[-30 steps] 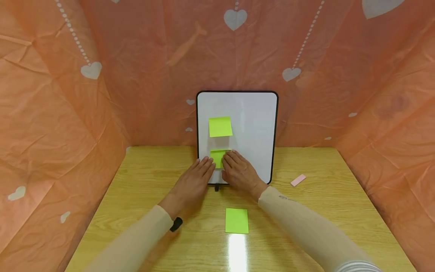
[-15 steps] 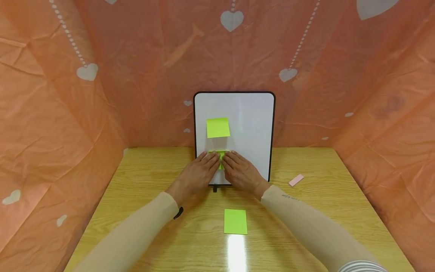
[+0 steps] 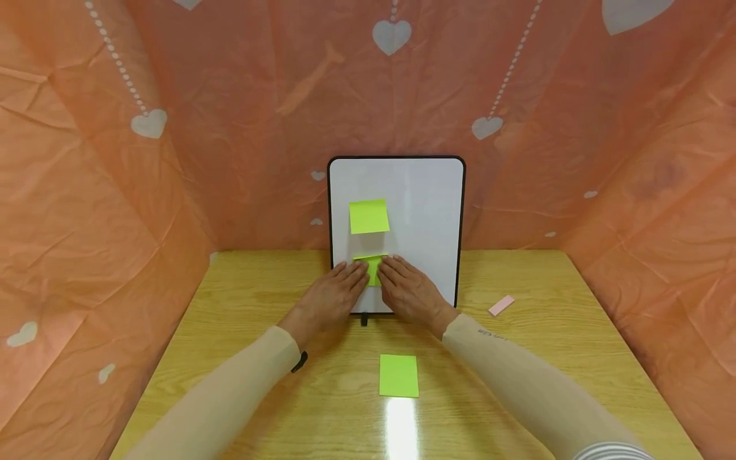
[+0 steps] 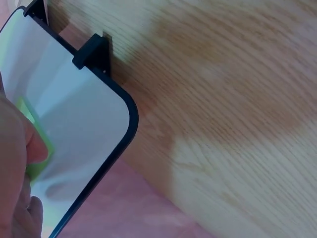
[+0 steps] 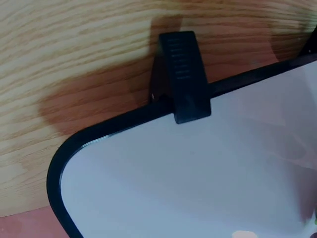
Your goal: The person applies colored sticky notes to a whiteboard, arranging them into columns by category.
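Note:
A small whiteboard (image 3: pixel 425 217) with a black frame stands near the back of the table. Against its lower left part lies a bright green sticky note (image 3: pixel 374 272), its sides covered by both hands. Fingers of my left hand (image 3: pixel 326 299), laid out straight, press the note's left side; the left wrist view shows the note's green edge (image 4: pixel 48 144) by that hand. On the right side of the note, the extended fingers of my right hand (image 3: pixel 413 292) press too. Higher on the board sticks another green sticky note (image 3: pixel 369 216), its lower edge standing off the surface.
On the wooden table (image 3: pixel 253 281), a green sticky note pad (image 3: pixel 398 375) lies in front of the board. A pink strip (image 3: pixel 501 305) lies to the right. Black feet (image 5: pixel 185 77) hold the board's lower edge. Orange cloth (image 3: pixel 259 160) hangs around the table.
My left hand has slid right from the lower note's edge onto it, then slightly back left. The right hand stays at its side. The head view has shifted a little.

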The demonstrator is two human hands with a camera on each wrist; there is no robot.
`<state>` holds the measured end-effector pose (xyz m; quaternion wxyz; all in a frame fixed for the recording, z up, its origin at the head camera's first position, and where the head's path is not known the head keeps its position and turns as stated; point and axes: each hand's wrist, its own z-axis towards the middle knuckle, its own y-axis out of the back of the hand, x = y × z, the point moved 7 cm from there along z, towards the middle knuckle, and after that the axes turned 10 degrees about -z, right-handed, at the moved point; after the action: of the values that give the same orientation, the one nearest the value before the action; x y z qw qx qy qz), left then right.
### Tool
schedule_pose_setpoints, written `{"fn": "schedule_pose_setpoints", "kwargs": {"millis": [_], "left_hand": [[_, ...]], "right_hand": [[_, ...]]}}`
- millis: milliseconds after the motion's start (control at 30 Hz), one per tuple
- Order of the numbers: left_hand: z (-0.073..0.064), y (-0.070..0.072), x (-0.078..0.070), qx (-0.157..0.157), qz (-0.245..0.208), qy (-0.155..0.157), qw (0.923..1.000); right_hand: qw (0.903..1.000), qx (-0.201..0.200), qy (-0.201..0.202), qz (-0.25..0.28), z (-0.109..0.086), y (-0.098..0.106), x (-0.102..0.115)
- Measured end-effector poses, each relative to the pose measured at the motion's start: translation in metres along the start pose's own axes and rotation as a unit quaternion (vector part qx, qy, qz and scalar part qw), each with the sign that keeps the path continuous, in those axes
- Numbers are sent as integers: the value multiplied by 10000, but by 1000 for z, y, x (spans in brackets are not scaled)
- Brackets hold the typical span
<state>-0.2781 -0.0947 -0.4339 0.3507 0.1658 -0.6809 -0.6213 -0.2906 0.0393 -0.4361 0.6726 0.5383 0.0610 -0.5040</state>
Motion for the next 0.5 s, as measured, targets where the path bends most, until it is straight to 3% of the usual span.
{"fn": "schedule_pose_setpoints", "kwargs": {"millis": [100,333,500], "left_hand": [[0,-2,-1,126,-26,27,9999],[3,5,0,-57,-8,32,10000],[4,5,3,-11,-214,86,9997]], "right_hand": [[10000,22,-10,43,0,-1,0],[9999,109,44,-36,-1,-2,0],[9999,10,98,-39,1,-1,-1]]}}
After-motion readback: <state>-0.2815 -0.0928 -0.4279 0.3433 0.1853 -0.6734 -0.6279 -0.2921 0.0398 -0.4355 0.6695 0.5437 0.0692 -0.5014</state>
